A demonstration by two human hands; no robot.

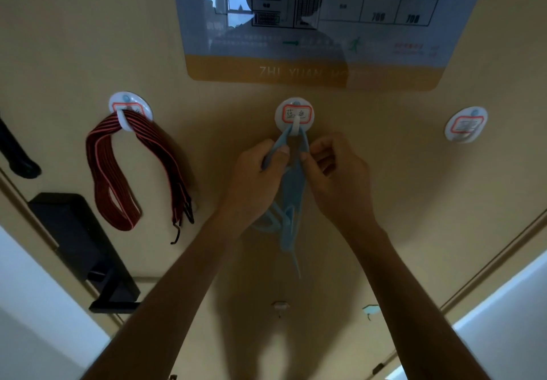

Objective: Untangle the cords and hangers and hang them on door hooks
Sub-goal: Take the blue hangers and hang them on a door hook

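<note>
Three round white hooks with red-framed labels stick to the beige door. A light blue cord bundle (291,202) loops over the middle hook (294,116) and hangs down below my hands. My left hand (257,178) pinches the left strand just under the hook. My right hand (334,172) pinches the right strand. A red and black striped elastic cord (118,178) with black end hooks hangs from the left hook (128,110). The right hook (466,125) carries nothing.
A floor-plan poster (310,24) is fixed on the door above the hooks. A black door lock and handle (85,246) sit at lower left. Door frame edges run along both sides, with pale walls beyond.
</note>
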